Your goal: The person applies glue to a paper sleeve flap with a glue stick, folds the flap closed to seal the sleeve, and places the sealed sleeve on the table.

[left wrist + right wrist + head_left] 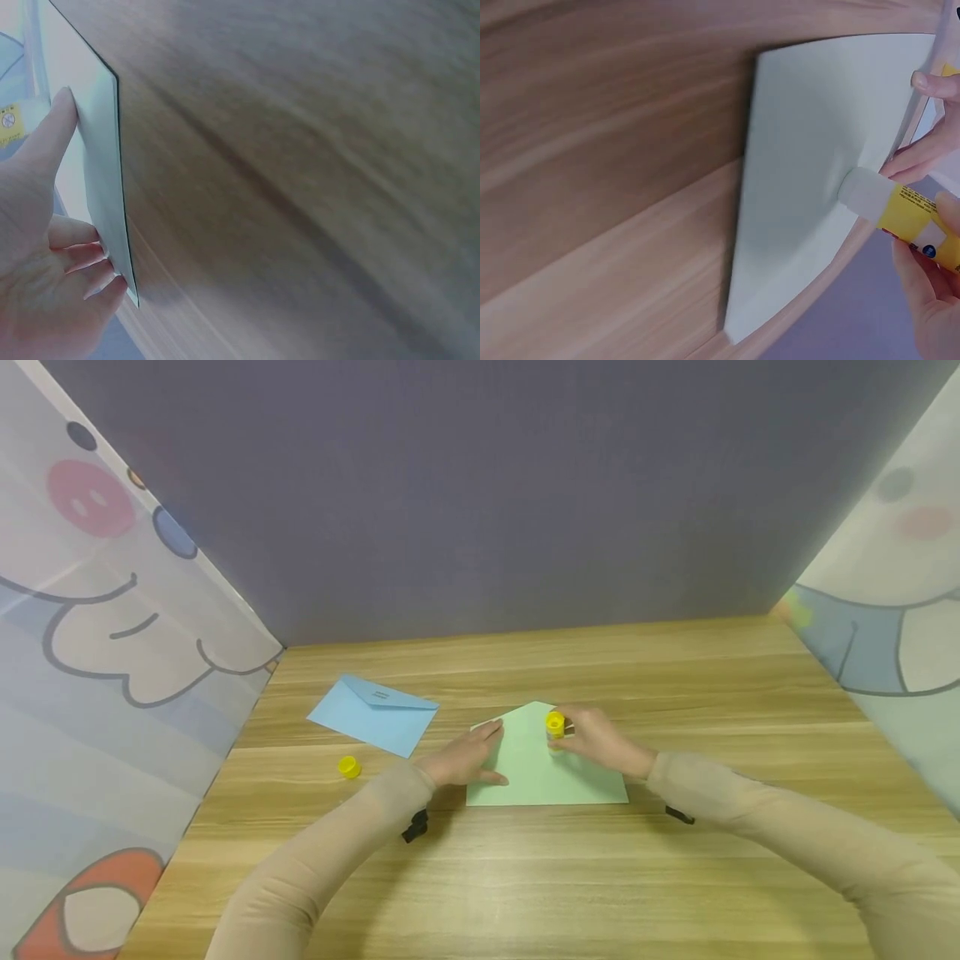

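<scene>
A light green envelope lies on the table with its pointed flap on the far side. My left hand rests on the envelope's left part, fingers extended and thumb spread. Over its right half, my right hand holds a glue stick upright between thumb and fingers. In the right wrist view the glue stick shows a yellow printed label, and its white end meets the envelope. The left wrist view shows the left thumb lying across the envelope near its edge.
A yellow cap lies on the table to the left of my left hand. Beyond it is a blue envelope with small print on its flap. A dark panel borders the table's far edge, and cartoon-printed sheets flank both sides.
</scene>
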A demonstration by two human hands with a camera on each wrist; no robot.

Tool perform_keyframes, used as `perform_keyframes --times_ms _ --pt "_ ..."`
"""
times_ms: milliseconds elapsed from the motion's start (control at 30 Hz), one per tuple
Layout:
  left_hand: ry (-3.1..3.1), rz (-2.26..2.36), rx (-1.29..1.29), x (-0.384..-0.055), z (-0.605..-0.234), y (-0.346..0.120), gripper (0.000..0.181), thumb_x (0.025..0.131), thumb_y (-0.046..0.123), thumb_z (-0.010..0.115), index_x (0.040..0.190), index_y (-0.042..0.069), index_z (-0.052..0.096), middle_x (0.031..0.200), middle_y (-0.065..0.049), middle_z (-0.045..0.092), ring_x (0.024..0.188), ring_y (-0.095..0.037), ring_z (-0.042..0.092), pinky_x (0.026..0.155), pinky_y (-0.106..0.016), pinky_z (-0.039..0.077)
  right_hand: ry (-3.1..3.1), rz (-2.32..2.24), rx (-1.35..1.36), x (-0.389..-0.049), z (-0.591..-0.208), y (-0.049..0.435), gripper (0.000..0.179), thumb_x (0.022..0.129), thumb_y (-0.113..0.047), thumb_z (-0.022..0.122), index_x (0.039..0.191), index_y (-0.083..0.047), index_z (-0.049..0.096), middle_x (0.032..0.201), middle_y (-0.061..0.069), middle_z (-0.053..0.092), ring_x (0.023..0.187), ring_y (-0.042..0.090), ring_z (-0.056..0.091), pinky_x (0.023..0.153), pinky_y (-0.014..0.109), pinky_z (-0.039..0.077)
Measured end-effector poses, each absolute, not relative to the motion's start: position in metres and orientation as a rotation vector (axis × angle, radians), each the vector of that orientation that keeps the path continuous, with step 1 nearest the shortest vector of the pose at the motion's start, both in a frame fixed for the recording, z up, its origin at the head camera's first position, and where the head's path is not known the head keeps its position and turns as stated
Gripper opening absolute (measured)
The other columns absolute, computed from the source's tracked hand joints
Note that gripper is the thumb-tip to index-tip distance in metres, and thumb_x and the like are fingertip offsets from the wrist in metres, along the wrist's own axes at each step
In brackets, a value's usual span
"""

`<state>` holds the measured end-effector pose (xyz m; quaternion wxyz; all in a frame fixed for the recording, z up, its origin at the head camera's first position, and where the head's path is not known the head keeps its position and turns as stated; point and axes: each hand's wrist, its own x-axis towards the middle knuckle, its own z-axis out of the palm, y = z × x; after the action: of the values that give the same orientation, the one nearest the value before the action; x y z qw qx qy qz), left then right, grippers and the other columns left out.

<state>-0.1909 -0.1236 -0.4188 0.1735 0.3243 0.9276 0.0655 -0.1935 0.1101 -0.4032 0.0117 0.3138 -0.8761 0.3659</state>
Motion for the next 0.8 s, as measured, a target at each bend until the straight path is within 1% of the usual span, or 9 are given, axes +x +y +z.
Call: perform_keyframes --times_ms 200,300,467,567,800 --pt "2.637 0.176 0.913 -0.19 -0.418 -0.123 0.088 0.08 0.049 0.056 0.137 -0.006 0.02 0.146 -0.017 0.012 0.133 -0.027 0.013 0.108 -0.038 0.017 -2.732 1.124 1.021 -0.195 -0.401 0.088 0.029 0.068 -0.002 0.073 0.092 0.003 0.057 0.082 0.006 0.059 0.079 0.022 0.061 0.07 0.027 0.053" --pt "2.637 0.16 0.913 -0.19 -0.418 -0.123 0.088 0.08 0.05 0.055 0.137 -0.006 0.019 0.146 -0.017 0.011 0.133 -0.027 0.012 0.108 -0.037 0.016 -2.737 1.14 1.043 -0.196 -0.401 0.077 0.031 0.07 -0.002 0.072 0.095 0.003 0.056 0.085 0.006 0.059 0.08 0.021 0.061 0.071 0.025 0.052" --pt "2.646 0.17 0.962 -0.19 -0.417 -0.123 0.087 0.08 0.048 0.056 0.137 -0.006 0.019 0.145 -0.019 0.013 0.133 -0.029 0.015 0.107 -0.038 0.018 -2.743 1.143 1.085 -0.199 -0.401 0.062 0.03 0.071 -0.003 0.071 0.097 0.003 0.056 0.088 0.007 0.06 0.082 0.021 0.061 0.072 0.022 0.051" --pt "2.647 0.173 0.97 -0.19 -0.417 -0.124 0.087 0.08 0.048 0.056 0.137 -0.006 0.019 0.145 -0.019 0.013 0.133 -0.029 0.015 0.107 -0.038 0.018 -2.756 1.148 1.089 -0.201 -0.399 0.059 0.028 0.072 -0.003 0.07 0.095 0.002 0.056 0.087 0.007 0.061 0.082 0.021 0.061 0.072 0.022 0.051" --pt "2.644 0.152 0.952 -0.19 -0.419 -0.125 0.085 0.081 0.049 0.054 0.136 -0.007 0.021 0.145 -0.02 0.013 0.133 -0.029 0.014 0.107 -0.038 0.018 -2.837 1.157 1.021 -0.2 -0.396 0.067 0.034 0.073 -0.004 0.069 0.103 0.006 0.055 0.093 0.011 0.061 0.084 0.024 0.06 0.073 0.026 0.052"
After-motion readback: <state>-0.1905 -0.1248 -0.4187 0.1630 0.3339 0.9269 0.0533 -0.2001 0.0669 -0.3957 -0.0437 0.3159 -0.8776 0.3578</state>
